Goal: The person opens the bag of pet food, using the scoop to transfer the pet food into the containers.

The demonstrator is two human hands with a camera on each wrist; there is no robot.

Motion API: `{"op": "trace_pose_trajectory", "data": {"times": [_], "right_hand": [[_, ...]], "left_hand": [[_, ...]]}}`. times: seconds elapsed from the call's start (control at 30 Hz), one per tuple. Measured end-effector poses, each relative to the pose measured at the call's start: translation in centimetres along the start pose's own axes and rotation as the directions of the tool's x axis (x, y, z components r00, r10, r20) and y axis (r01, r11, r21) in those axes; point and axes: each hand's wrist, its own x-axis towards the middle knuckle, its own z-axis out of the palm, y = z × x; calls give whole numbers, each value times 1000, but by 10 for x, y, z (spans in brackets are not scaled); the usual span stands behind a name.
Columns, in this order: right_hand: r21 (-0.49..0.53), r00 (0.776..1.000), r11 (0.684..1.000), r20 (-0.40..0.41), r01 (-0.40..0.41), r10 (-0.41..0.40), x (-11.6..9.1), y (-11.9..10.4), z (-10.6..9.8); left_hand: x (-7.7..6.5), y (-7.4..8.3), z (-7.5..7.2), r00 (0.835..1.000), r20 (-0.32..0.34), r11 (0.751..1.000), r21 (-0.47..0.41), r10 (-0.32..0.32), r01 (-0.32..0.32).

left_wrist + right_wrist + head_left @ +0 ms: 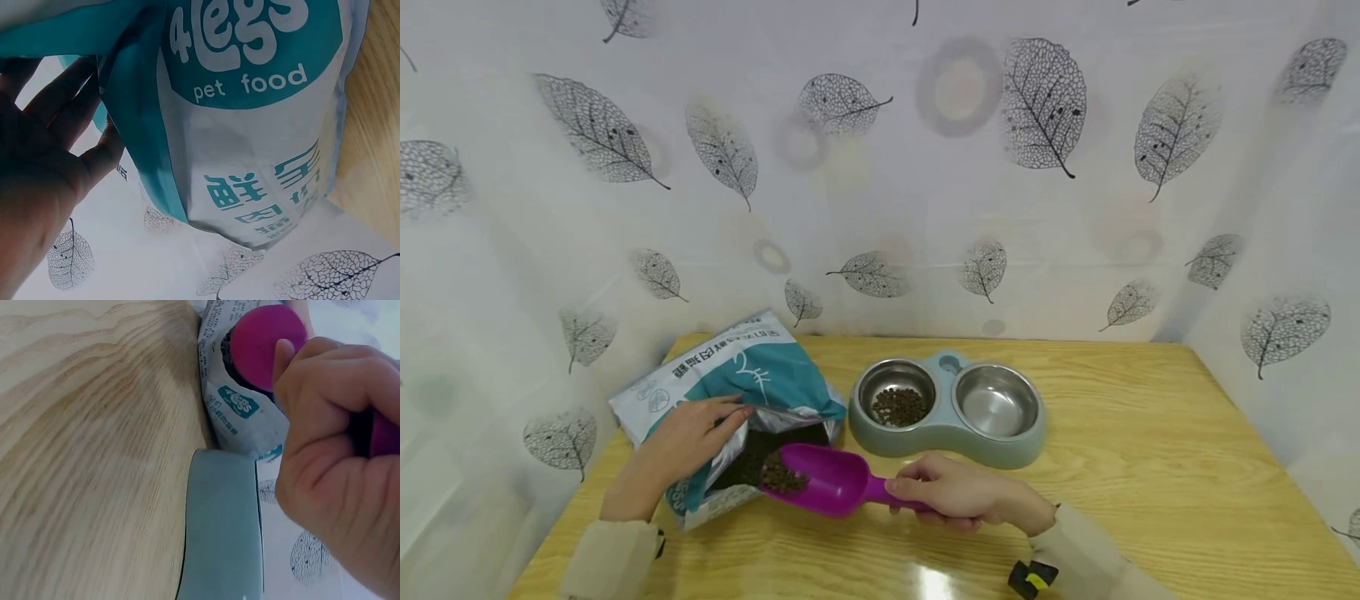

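Observation:
A teal and white pet food bag [760,375] lies on its side at the left, its mouth facing the front and showing dark kibble inside. My left hand [696,433] holds the upper edge of that mouth; in the left wrist view the fingertips of this hand [50,144] are partly hidden by the teal fold. My right hand [951,492] grips the handle of a magenta scoop [831,479]. The scoop's front end is at the bag's mouth, with brown kibble [782,473] in it. In the right wrist view, the right hand [350,437] is curled round the handle.
Behind the scoop stands a grey-blue double pet bowl [947,437]. Its left steel bowl [867,387] contains some kibble [901,407]; the right steel bowl [996,402] shows bare metal. A leaf-patterned curtain [895,208] borders the wooden table [1150,450] at the back and sides.

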Motion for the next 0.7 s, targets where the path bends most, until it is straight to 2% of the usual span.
{"op": "trace_pose_trajectory", "data": {"times": [0.27,0.7], "right_hand": [[82,997,994,14,73,-74,-15,2,-15],[95,984,980,-25,177,-176,-39,-1,-43]], "left_hand": [[0,-1,2,1000,-13,1000,7,5,-5],[1,-3,5,999,-33,1000,14,16,-16]]}}
